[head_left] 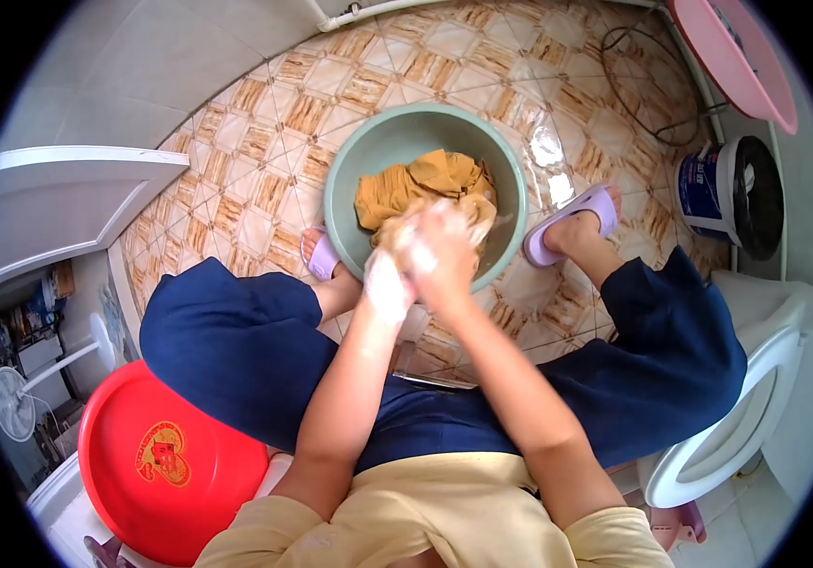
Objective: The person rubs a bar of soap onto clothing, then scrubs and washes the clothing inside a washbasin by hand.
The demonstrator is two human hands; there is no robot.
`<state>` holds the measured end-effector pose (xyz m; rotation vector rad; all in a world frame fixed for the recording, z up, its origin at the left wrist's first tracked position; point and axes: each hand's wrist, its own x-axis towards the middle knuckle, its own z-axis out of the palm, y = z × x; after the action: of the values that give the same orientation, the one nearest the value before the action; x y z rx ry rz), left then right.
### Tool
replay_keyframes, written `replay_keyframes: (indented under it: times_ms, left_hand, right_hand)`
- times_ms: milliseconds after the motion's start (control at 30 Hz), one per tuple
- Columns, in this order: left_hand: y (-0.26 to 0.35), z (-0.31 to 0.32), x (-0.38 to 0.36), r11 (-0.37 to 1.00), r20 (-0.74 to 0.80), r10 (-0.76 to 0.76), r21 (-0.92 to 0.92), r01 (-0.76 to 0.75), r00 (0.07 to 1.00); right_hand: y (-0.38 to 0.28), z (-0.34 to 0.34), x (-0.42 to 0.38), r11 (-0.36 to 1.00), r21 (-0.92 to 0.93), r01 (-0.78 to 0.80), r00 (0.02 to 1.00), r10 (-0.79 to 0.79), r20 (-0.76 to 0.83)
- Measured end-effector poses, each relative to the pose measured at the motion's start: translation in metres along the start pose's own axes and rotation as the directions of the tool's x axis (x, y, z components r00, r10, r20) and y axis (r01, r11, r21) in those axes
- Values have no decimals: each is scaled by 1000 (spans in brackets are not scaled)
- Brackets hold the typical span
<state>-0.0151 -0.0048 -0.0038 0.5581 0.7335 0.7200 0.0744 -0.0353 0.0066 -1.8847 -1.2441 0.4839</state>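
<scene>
The basin (pixel 359 156), which is green and round, stands on the tiled floor (pixel 274 180) between the two feet of the person. The cloth (pixel 430 175), mustard yellow and bunched, lies inside the basin, mostly in its middle part. The left hand (pixel 395 262) and the right hand (pixel 446 248) are close together over the near side of the basin, and both touch the near part of the cloth. They are blurred, so I cannot tell how far the fingers are closed, nor whether each hand grips the cloth. White foam (pixel 387 295) covers the left wrist.

Just beside the basin, on its left, is one lilac slipper (pixel 325 261); the other slipper (pixel 544 237) is just beside it on the right. Both are worn. A bucket (pixel 706 189) lies on its side or tilts, well to the right of the basin, and a loop of hose (pixel 612 85) is beyond the basin to the right. The red tub (pixel 227 464) is left of the basin and nearer to the person; the toilet (pixel 774 407) is on the right.
</scene>
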Motion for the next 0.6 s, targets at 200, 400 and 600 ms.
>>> replay_keyframes:
  times_ms: [200, 400, 600]
  left_hand:
    - [-10, 0, -7, 949, -73, -107, -306, 80, 992]
    - [6, 6, 7, 932, -87, -101, -356, 63, 991]
    - [-9, 10, -8, 973, -170, -107, -223, 68, 980]
  right_hand:
    - [16, 2, 16, 941, 180, -285, 955, 294, -27]
    - [-21, 1, -7, 989, 145, 10, 997, 3, -83]
    - [25, 0, 26, 893, 250, -374, 912, 403, -78]
